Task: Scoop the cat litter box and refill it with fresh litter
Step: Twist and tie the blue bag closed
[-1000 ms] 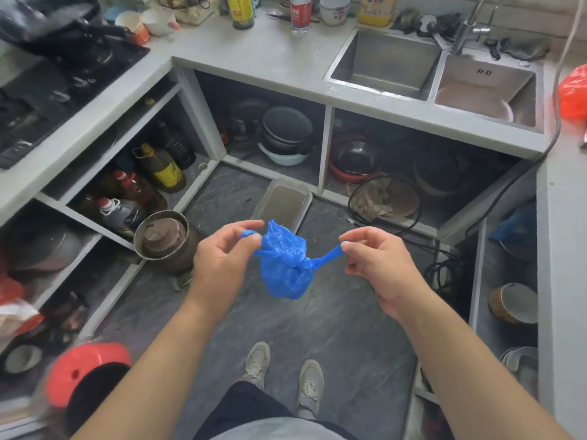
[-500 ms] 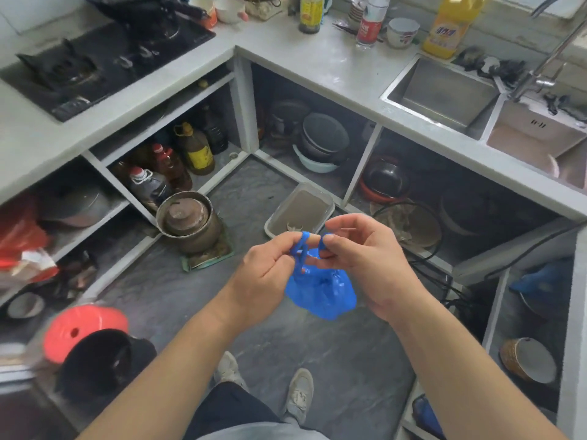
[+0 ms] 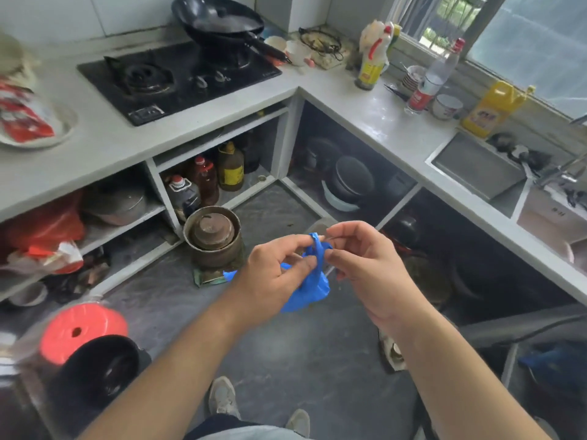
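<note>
- Both hands are up in front of the person, close together, working on a small blue bag (image 3: pixel 306 290).
- Left hand (image 3: pixel 273 277) has its thumb and fingers pinched shut on one blue strip of the bag's top, and a bit of blue pokes out by the wrist.
- Right hand (image 3: pixel 365 268) is curled, with its fingertips pinching the other blue strip near the top.
- The bag's round, full part hangs down between the two hands, over the grey floor (image 3: pixel 305 354).
- It looks like the bag is being tied shut, so what was scooped stays inside. That is a guess.
- To tie it well, cross the two strips, tuck one under, and pull both ways until the knot is snug.
- Pull slowly, because thin plastic can rip.
- Keep the full part hanging low so nothing spills from the top.
- A litter box cannot be seen clearly; the hands hide the floor behind them.
- An old metal pot (image 3: pixel 214 238) sits on the floor just past the left hand, not touching it.
- Fresh litter is not in sight, so filling the box seems not done yet.
</note>
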A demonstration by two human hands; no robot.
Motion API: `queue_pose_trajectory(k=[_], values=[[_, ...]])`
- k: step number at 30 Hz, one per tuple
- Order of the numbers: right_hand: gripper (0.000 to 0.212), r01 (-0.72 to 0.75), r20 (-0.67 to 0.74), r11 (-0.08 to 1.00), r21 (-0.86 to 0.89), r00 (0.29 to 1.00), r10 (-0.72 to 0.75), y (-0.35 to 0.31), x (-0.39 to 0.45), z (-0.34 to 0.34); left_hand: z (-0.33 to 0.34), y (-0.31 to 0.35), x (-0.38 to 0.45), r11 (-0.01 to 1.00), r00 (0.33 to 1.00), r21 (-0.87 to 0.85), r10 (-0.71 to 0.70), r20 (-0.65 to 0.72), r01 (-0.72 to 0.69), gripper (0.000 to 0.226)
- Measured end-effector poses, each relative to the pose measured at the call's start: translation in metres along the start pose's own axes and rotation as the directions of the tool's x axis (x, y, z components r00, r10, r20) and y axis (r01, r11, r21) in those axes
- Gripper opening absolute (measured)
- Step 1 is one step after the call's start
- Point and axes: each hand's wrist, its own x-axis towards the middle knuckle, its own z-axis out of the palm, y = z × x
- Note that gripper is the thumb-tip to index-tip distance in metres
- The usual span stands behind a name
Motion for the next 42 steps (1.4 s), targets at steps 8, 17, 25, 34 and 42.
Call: queue_pose_trajectory(k=[8,17,25,34,42], values=[[0.018,-0.023,0.073,0.996,-0.084,0.997,0.029,-0.029,0.019,0.067,-0.069,-0.001,-0.009,0.992,0.995,0.116,0.059,-0.085,-0.049,0.026],[0.025,0.032,0.308,0.945,-0.324,0.949,0.074,-0.04,0.025,0.141,-0.128,-0.024,-0.04,0.989,0.97,0.15,0.026,-0.24,0.011,0.031],[0.021,-0.126,0.433,0.985,-0.119,0.886,0.166,-0.051,0.037,0.183,-0.159,-0.033,-0.081,0.993,0.879,-0.111,-0.02,-0.477,-0.037,0.042],[0.024,-0.064,0.669,0.972,-0.224,0.715,0.201,-0.061,0.042,0.23,-0.16,-0.069,-0.081,0.9,0.865,0.391,0.032,-0.5,0.193,0.063],[0.017,0.128,0.588,0.943,-0.308,0.804,0.083,-0.083,0.061,0.227,-0.158,-0.139,-0.096,0.83,0.738,0.378,-0.058,-0.673,0.41,0.024]])
